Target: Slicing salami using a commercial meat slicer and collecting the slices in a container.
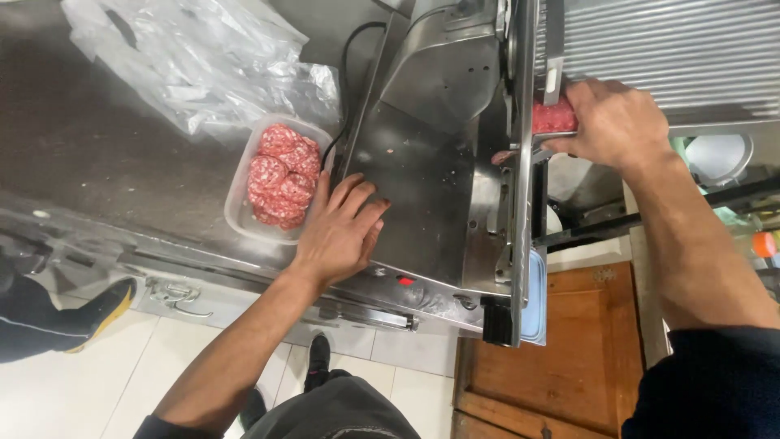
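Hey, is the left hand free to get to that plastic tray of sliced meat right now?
Probably yes. The left hand rests open on the slicer's metal bed, right beside the tray of sliced meat, and nothing lies between them.

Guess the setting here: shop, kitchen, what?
Likely a butcher's or commercial kitchen prep area: a steel meat slicer, a tray of sliced meat on a metal counter, and plastic bags.

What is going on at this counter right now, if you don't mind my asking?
A person stands at a metal meat slicer. The right hand presses a block of red meat against the blade side, while the left hand rests flat on the slicer's tray. Beside it sits a plastic tub filled with sliced meat.
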